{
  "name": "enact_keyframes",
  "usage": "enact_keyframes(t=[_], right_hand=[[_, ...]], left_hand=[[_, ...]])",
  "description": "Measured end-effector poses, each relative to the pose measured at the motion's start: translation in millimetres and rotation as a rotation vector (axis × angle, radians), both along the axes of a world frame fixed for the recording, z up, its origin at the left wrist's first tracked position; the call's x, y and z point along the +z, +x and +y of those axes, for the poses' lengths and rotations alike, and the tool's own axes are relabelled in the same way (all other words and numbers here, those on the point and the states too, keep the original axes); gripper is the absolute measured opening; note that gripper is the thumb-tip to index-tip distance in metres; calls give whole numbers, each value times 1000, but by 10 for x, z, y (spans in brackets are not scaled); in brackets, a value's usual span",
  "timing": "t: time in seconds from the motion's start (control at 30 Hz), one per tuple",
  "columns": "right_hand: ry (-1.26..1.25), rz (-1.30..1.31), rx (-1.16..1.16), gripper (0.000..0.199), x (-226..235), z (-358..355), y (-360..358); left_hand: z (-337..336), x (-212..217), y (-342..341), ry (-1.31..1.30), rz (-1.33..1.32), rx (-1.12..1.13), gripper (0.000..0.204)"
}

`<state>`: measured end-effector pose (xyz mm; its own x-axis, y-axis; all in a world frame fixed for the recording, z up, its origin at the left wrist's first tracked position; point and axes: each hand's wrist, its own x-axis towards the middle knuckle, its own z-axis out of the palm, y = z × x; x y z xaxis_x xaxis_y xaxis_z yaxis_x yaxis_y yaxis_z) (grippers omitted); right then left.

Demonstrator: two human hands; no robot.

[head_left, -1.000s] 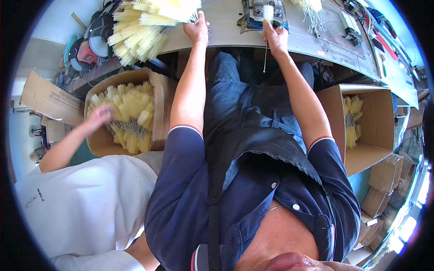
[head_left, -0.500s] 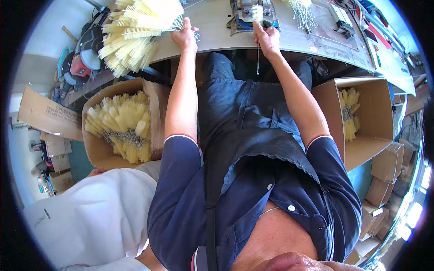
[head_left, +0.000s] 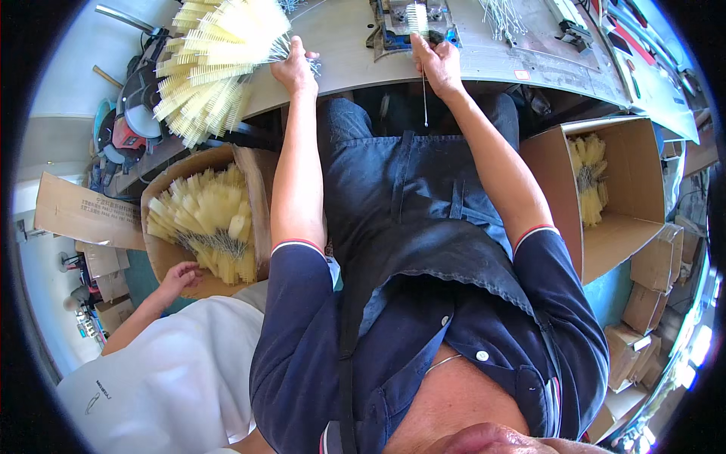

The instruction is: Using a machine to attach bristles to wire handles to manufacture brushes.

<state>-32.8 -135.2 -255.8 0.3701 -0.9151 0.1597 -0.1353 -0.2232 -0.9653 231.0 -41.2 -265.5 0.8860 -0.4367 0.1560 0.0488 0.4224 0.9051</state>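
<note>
Brush (head_left: 417,19), a single one, is gripped in the closed right hand (head_left: 437,64), its long axis running away from the person: the bristle head points outward, over one metal fixture (head_left: 393,38) on the tabletop (head_left: 355,62), and the thin wire stem points back past the front edge. Whether bristles and fixture touch, I cannot tell. The left hand (head_left: 296,68) is closed around the wire stems of one bundle of brushes (head_left: 215,60), heads fanned leftward, too overlapped to count. Two open cartons hold more brushes, the left carton (head_left: 261,200) and the right carton (head_left: 635,178). One co-worker's hand (head_left: 181,278) is at the left carton's near edge.
</note>
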Motion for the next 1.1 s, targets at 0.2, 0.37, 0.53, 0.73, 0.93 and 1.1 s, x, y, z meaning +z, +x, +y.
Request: enact_keyframes(t=[0.2,0.37,0.53,0.73,0.93,1.1], right_hand=[[6,-17,9,59,-58,-37,-2],[21,5,7,59,5,17,-9],[22,6,4,59,21,20,-31],[32,-57,8,58,14,10,-37],[32,-53,21,59,-2,-1,-23],[69,-66,15,56,-13,-31,-67]], left_hand=[[-15,41,-40,-3,17,-14,22],[-2,16,-14,51,15,23,19],[-1,29,-49,40,18,15,18],[0,28,-59,8,8,13,18],[2,16,-6,33,30,11,18],[16,92,-130,-34,108,-20,18]])
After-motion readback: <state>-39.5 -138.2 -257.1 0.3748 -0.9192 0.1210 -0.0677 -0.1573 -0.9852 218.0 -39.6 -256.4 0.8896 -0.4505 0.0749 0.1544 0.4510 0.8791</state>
